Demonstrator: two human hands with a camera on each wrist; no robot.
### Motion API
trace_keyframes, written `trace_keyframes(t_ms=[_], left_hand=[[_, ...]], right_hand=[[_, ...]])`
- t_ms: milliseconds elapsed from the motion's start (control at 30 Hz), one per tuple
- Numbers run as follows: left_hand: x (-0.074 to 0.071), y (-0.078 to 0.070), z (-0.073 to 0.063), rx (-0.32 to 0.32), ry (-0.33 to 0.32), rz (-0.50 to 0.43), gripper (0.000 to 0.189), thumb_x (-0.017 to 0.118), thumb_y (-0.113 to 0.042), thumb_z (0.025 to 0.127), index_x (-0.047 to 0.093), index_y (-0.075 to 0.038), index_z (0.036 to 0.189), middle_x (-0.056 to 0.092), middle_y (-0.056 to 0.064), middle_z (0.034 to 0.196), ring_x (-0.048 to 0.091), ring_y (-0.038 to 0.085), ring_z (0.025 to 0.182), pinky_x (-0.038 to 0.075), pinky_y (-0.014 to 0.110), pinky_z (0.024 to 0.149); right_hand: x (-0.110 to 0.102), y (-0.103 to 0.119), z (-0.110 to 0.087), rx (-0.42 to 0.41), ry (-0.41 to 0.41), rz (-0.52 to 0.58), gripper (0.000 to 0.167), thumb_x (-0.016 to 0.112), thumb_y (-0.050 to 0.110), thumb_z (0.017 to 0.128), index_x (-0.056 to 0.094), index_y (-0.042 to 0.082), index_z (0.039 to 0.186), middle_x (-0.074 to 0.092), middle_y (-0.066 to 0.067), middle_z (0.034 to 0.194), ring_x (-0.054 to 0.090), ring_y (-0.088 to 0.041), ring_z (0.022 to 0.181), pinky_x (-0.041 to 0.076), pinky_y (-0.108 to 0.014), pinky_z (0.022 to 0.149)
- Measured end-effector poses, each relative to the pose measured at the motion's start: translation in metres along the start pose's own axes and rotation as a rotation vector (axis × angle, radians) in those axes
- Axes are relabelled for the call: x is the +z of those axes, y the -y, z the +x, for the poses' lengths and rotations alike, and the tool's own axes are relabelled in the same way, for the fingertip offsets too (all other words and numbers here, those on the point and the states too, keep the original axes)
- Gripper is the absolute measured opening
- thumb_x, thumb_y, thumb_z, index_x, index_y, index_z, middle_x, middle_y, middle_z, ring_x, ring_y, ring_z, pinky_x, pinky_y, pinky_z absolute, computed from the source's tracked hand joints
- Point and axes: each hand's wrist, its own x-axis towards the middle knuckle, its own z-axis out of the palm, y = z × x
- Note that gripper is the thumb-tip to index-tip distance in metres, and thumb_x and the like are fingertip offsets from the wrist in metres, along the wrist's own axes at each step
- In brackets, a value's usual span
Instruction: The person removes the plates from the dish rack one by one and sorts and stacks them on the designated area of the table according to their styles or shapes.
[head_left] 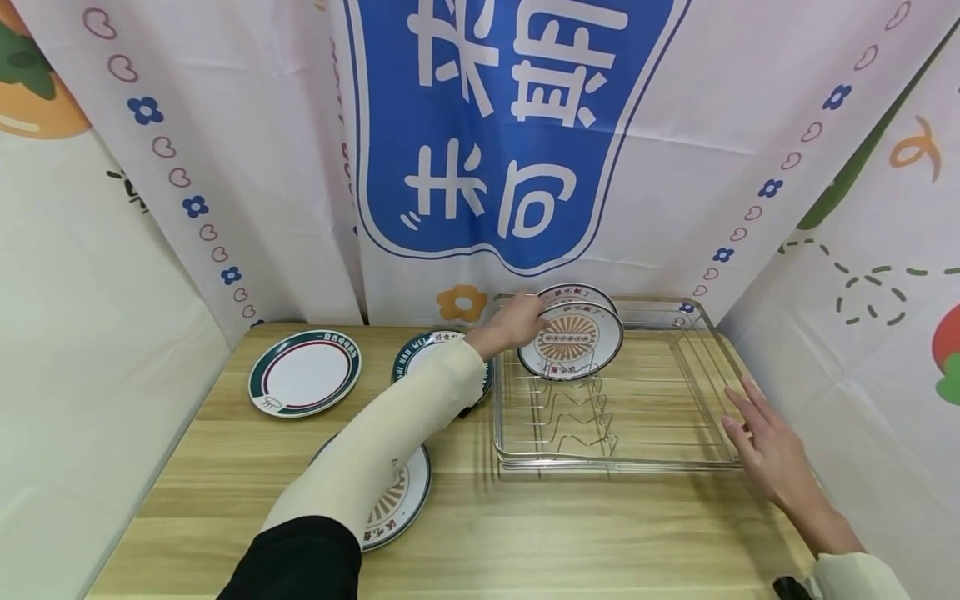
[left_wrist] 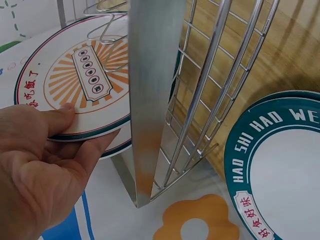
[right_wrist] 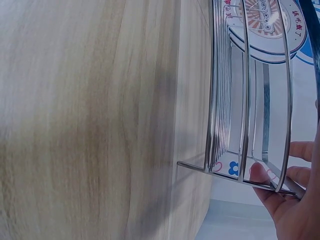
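Observation:
My left hand (head_left: 517,323) holds a white plate (head_left: 572,342) with an orange sunburst, upright at the left back of the wire dish rack (head_left: 622,463). In the left wrist view its thumb (left_wrist: 62,119) lies on the plate's face, fingers behind the edge. A second plate (head_left: 577,292) of the same style stands just behind, largely covered. My right hand (head_left: 772,454) is at the rack's right front corner. The right wrist view shows its thumb (right_wrist: 259,172) and fingers holding the corner's metal rim.
Left of the rack lie green-rimmed plates (left_wrist: 242,145), partly under my left arm. Another green-rimmed plate (head_left: 306,373) lies at the table's back left. A sunburst plate (head_left: 401,500) is nearer, half covered by my sleeve. Patterned cloth (head_left: 652,217) hangs behind the wooden table (head_left: 525,542).

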Motion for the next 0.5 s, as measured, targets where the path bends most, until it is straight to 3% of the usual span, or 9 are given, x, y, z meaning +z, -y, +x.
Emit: trace_keyframes(t_ms=[300,400,500], left_hand=[[-0.008,-0.007,-0.011,0.029,-0.048,-0.031,0.021,0.058,-0.016,0.111,0.073,-0.003,0.105,0.056,0.003,0.071,0.049,0.013,0.055,0.041,0.025,0.055],[-0.011,-0.009,-0.013,0.041,-0.079,-0.019,0.018,0.058,-0.015,0.111,0.073,-0.006,0.108,0.061,0.003,0.074,0.053,0.013,0.058,0.043,0.024,0.057],[-0.014,-0.011,-0.016,0.048,-0.118,-0.028,0.021,0.059,-0.015,0.110,0.074,-0.004,0.100,0.063,0.003,0.076,0.056,0.013,0.061,0.045,0.024,0.060]], right_hand=[[-0.001,0.001,0.001,-0.007,-0.004,0.002,0.042,0.064,0.013,0.101,0.063,-0.004,0.140,0.050,-0.031,0.154,0.069,-0.012,0.078,0.047,-0.022,0.068],[0.000,0.001,0.001,-0.009,-0.003,0.002,0.042,0.064,0.013,0.101,0.063,-0.004,0.139,0.050,-0.031,0.154,0.068,-0.012,0.078,0.047,-0.022,0.068],[0.000,0.001,0.001,-0.005,0.002,0.000,0.042,0.064,0.013,0.101,0.063,-0.005,0.139,0.049,-0.031,0.155,0.068,-0.011,0.078,0.050,-0.029,0.067]])
